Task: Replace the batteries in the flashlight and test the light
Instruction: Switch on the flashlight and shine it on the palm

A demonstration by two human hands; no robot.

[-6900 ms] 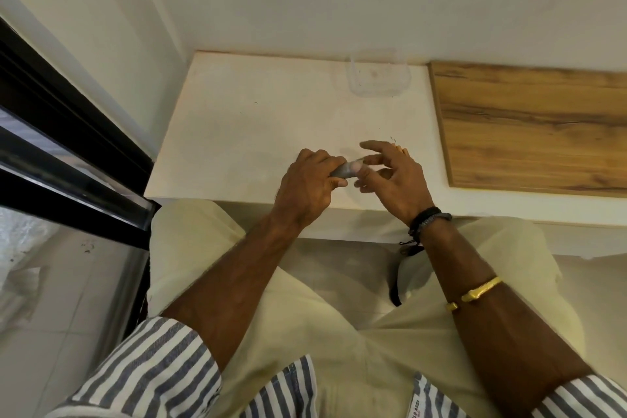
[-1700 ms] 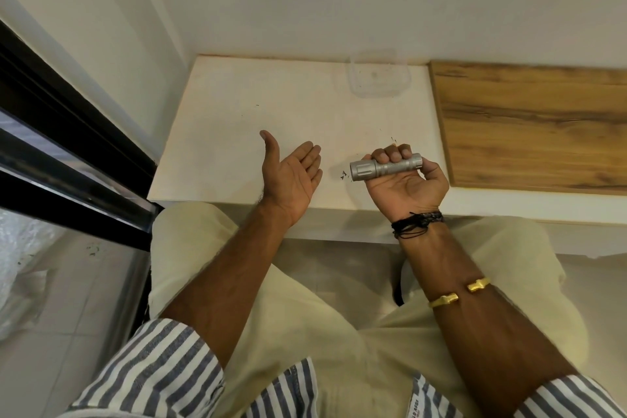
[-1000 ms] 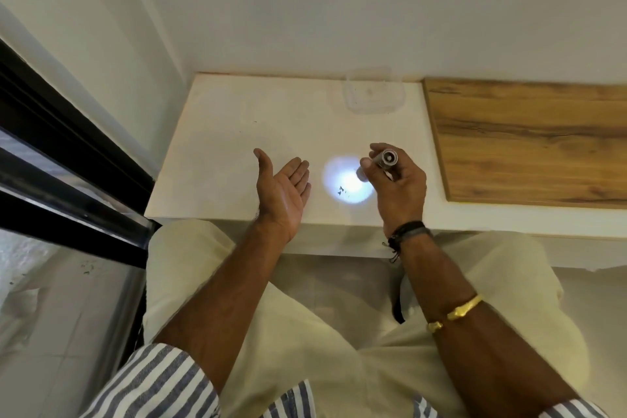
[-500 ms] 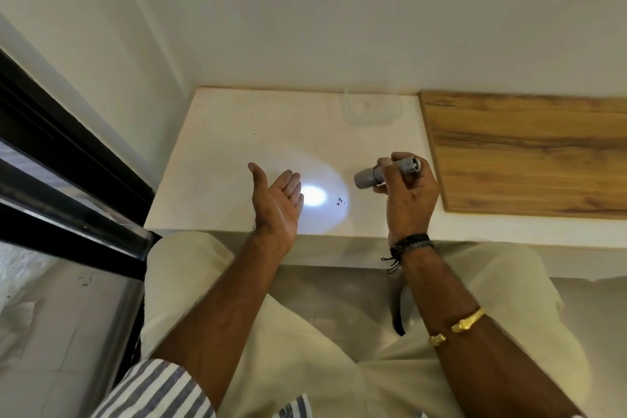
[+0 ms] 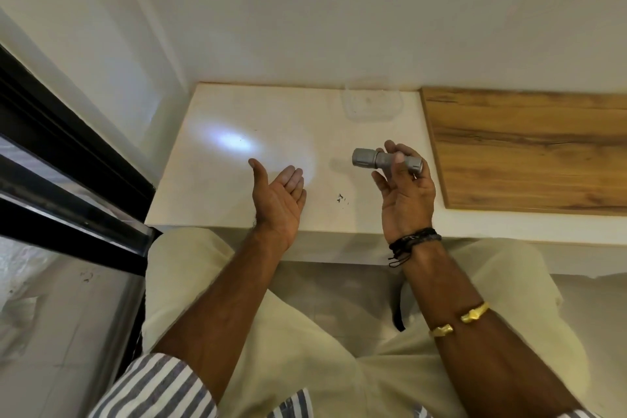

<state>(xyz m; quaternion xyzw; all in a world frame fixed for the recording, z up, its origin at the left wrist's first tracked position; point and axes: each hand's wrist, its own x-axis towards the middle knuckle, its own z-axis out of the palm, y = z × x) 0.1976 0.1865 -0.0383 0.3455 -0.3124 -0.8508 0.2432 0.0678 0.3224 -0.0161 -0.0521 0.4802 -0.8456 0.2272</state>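
My right hand (image 5: 405, 195) holds a small silver flashlight (image 5: 380, 159) by its rear half, level above the white tabletop (image 5: 220, 200), head pointing left. It is lit: a bright bluish spot (image 5: 227, 141) falls on the tabletop's left part. To the flashlight's left, my left hand (image 5: 280, 197) is palm up, fingers apart, holding nothing; its fingertips catch the edge of the glow.
A clear plastic container (image 5: 373, 102) stands at the back of the table by the wall. A wooden board (image 5: 529, 149) covers the table's right side. A few dark specks (image 5: 342, 198) lie between my hands. A black window frame (image 5: 68, 159) runs along the left.
The light spot has slid from just beside my left hand to the far left of the tabletop. My right hand has levelled the flashlight and loosened its fingers. Left hand stays open.
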